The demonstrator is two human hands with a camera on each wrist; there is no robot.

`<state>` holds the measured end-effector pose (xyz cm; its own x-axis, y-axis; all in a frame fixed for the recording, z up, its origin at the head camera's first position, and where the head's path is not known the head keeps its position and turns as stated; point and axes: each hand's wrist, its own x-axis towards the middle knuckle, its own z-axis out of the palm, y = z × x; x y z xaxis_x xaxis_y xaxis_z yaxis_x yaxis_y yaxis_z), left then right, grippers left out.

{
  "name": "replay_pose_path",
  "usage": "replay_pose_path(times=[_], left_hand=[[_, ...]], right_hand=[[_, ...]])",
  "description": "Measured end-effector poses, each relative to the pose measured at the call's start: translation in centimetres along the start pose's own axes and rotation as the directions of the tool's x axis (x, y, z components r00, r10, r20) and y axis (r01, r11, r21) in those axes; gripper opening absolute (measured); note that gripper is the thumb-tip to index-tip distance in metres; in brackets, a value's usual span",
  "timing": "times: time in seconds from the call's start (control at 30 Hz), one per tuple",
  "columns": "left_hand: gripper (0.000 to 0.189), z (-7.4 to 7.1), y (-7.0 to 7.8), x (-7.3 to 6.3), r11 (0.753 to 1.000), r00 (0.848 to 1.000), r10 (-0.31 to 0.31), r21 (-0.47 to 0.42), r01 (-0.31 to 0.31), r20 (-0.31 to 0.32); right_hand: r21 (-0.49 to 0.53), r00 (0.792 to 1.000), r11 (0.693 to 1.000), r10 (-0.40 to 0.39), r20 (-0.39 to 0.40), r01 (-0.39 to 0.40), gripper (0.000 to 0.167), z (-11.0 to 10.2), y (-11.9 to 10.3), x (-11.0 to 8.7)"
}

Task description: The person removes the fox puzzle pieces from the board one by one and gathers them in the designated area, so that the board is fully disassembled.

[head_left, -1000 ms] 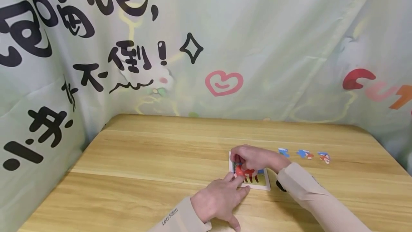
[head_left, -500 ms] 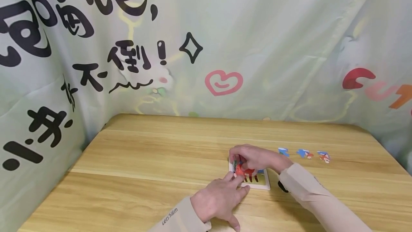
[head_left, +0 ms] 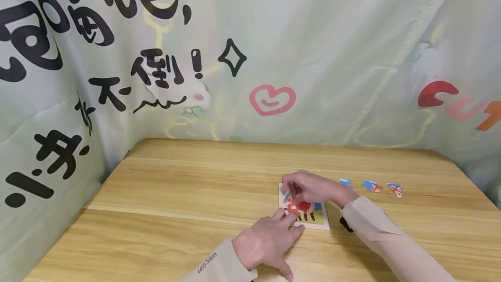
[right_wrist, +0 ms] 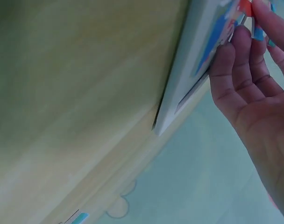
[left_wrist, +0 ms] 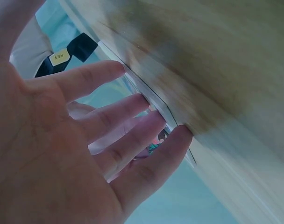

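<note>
A white-framed jigsaw board [head_left: 318, 226] with a red animal picture lies on the table in the head view. My right hand [head_left: 311, 187] is over its upper left part, pinching a jigsaw piece [right_wrist: 257, 30] between thumb and fingers. That piece shows blue along its edge in the right wrist view and stands tilted up from the picture. My left hand [head_left: 266, 240] has its fingers spread and straight, the fingertips resting on the board's near left edge. In the left wrist view, the left fingers [left_wrist: 146, 172] reach along the frame's side, partly hiding the picture.
Three loose blue-and-white jigsaw pieces, among them one with an orange figure [head_left: 395, 189], lie in a row right of the board. A printed curtain [head_left: 332, 55] hangs behind the wooden table [head_left: 176, 195]. A black wrist device [head_left: 346, 224] shows under the right sleeve.
My right hand has risen slightly, and the jigsaw piece in its fingers has tipped up from the board. The left hand stays in place on the frame.
</note>
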<state>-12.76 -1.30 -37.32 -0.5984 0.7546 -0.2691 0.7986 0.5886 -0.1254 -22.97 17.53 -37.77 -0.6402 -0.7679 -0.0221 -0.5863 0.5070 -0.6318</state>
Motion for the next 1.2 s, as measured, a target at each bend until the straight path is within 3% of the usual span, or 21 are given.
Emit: replay_pose_path(times=[0.33,0.7,1.0,1.2], left_hand=[[0.104,-0.1,0.0,0.0,1.000,1.000,-0.003,0.015,0.003,-0.005],[0.104,0.0,0.0,0.0,1.000,1.000,-0.001,0.015,0.001,-0.006],[0.103,0.0,0.1,0.1,1.000,1.000,-0.004,-0.009,0.004,-0.003],[0.104,0.0,0.1,0.0,1.000,1.000,-0.008,-0.009,0.008,-0.004]], right_hand=[[0.017,0.999,1.000,0.025,-0.029,-0.024,0.027,-0.3,0.3,0.2],[0.041,0.991,0.999,0.033,-0.133,-0.028,0.025,-0.9,0.2,-0.2],[0.062,0.982,0.996,0.067,-0.177,-0.057,0.019,-2.4,0.4,-1.4],[0.065,0.971,0.991,0.128,-0.200,-0.117,0.013,-3.4,0.9,-2.9]])
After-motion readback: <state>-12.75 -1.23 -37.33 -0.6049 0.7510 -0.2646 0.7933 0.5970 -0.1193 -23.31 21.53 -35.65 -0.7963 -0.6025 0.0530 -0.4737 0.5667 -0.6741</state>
